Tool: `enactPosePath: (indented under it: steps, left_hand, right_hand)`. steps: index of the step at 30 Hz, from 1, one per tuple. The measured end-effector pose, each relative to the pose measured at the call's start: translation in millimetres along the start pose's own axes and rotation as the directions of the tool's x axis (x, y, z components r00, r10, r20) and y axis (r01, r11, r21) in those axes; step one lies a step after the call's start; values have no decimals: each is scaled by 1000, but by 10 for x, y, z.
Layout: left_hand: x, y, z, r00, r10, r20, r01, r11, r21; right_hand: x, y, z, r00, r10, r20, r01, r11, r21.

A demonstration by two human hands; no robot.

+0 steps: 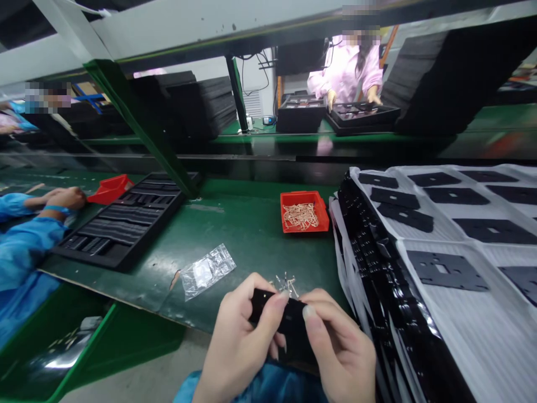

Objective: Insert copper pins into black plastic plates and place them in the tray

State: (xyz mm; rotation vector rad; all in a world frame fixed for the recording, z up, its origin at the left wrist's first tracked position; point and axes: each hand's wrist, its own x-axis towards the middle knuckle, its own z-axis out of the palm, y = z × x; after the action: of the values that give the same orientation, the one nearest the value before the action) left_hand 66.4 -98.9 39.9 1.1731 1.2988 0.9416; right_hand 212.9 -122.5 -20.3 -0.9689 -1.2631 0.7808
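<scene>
Between my two hands, at the near edge of the bench, is a flat black plate (291, 324) with a tiny bright dot near its upper left corner. My left hand (247, 336) grips its left side, thumb pressed on the face. On the right side, my right hand (335, 341) pinches the same plate between thumb and fingers. Just beyond the fingertips lie several small metal pins (293, 285), partly hidden. Farther back, a red bin (285, 226) holds a heap of small copper-coloured pieces (301, 216). A clear plastic bag (208, 271) lies to the left.
Stacked trays with white liners (470, 347) carry several black plates (447, 271) at right. A black compartment tray (121, 224) and another red bin (111, 189) lie left, beside a co-worker's blue sleeves (25, 240). A green bin (104, 347) is below. Another person handles trays opposite.
</scene>
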Motion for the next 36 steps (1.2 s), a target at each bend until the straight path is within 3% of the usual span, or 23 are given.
enactPosePath:
  steps: [4, 10, 13, 15, 17, 23, 27, 32, 34, 36]
  left_hand:
    - [22, 26, -90, 993, -20, 115, 21, 1000, -11]
    - [29, 30, -77, 995, -37, 89, 42, 998, -53]
    - [6, 12, -4, 1000, 17, -20, -17, 1000, -2]
    - [-27, -2, 62, 987, 53, -150, -44, 997, 61]
    - [-61, -20, 125, 974, 76, -213, -58, 994, 89]
    - [-103, -53, 213, 958, 56, -282, -53, 998, 19]
    - [-100, -58, 233, 965, 52, -255, -73, 994, -75]
    - [-99, -121, 190, 963, 171, -210, -158, 985, 74]
    - [-86, -162, 134, 944, 286, -165, -249, 945, 214]
    - [-62, -200, 65, 884, 462, -72, -407, 838, 364]
  right_hand:
    - [18, -31, -23, 998, -51, 45, 52, 999, -10]
    - [-5, -78, -36, 979, -132, 153, 134, 991, 2]
    - [-7, -80, -23, 977, -148, 155, 153, 988, -17]
    - [2, -77, -18, 974, -169, 150, 179, 982, -53]
    - [15, -77, -20, 971, -192, 142, 204, 975, -82]
    - [48, -76, -22, 964, -249, 97, 265, 939, -219]
    - [72, -11, -30, 901, -433, -27, 360, 782, -510]
    - [92, 37, -94, 859, -496, 127, 447, 605, -659]
    - [104, 31, -108, 861, -488, 145, 457, 616, -641]
    - [124, 14, -104, 873, -466, 140, 452, 669, -590]
